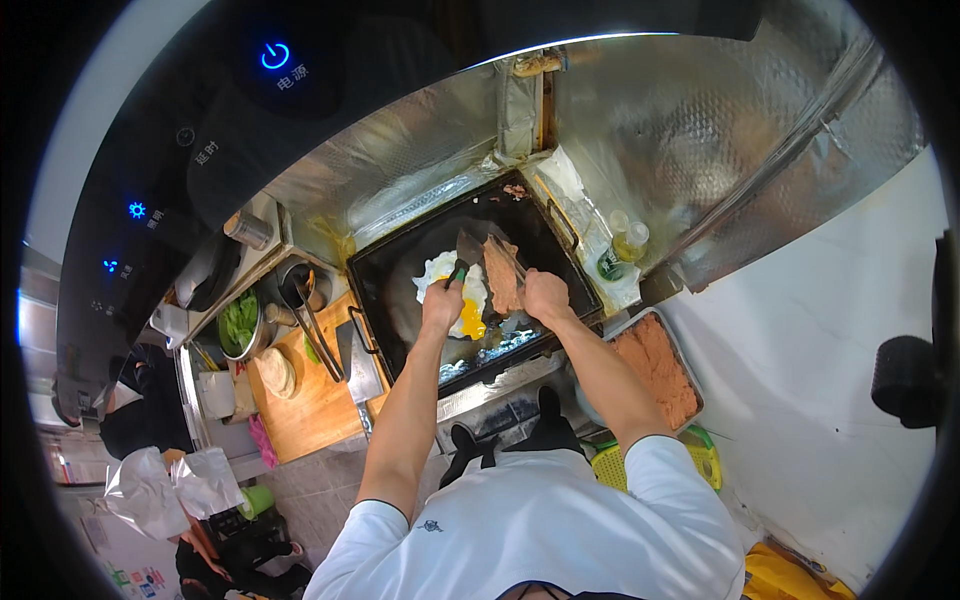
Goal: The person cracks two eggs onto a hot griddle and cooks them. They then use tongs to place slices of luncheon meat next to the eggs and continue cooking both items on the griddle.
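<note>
My left hand (442,304) grips the green handle of a metal spatula (470,246), whose blade lies between a fried egg and a flat meat patty. The fried egg (474,289), with white and runny yellow yolk, spreads on a black rectangular griddle (409,259), partly behind that hand. My right hand (545,296) is closed around a second tool, a thin metal one (510,259), that slants over the patty. The long pinkish-brown meat patty (500,281) lies on the griddle just left of my right hand. Small meat bits (515,191) sit near the griddle's far corner.
Left of the griddle, a wooden cutting board (300,420) holds flatbreads (275,373), tongs (319,341) and a cleaver (361,367). Lettuce fills a metal bowl (262,341). At right stand bottles (626,247) and a tray of ground meat (656,367). A range hood (247,150) overhangs; people are lower left.
</note>
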### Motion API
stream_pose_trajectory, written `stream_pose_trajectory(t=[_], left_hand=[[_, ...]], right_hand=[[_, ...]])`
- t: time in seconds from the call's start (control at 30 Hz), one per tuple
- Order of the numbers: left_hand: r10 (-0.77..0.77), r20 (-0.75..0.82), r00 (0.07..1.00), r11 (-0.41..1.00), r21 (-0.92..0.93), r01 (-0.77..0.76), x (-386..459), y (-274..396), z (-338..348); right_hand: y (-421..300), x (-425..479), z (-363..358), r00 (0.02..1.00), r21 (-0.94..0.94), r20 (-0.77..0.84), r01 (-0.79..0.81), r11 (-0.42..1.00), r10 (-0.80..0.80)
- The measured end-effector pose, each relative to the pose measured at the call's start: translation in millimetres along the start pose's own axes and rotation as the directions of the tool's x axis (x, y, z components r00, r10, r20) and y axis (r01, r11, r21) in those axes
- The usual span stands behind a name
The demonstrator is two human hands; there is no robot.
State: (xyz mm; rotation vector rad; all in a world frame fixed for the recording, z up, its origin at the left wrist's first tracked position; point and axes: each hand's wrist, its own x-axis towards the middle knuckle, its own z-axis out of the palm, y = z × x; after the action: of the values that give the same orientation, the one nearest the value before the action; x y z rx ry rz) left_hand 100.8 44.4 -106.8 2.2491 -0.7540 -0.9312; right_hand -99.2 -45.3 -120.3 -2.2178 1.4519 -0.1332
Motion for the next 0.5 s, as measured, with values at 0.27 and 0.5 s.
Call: stream_pose_trajectory(t=[0.27,0.5], left_hand=[[0.100,0.000,0.995,0.974,-0.206,-0.098,-25.5,-23.9,-10.0],[-0.003,0.277,0.961,0.970,-0.234,0.071,-85.4,-30.1,-21.0]], right_hand=[[6.7,-40.8,-37.4,1.000,-0.022,-0.015,0.023,1.000,-0.023],[47.7,-113.1,-26.9,0.996,-0.086,0.094,-0.002,0.996,0.010]])
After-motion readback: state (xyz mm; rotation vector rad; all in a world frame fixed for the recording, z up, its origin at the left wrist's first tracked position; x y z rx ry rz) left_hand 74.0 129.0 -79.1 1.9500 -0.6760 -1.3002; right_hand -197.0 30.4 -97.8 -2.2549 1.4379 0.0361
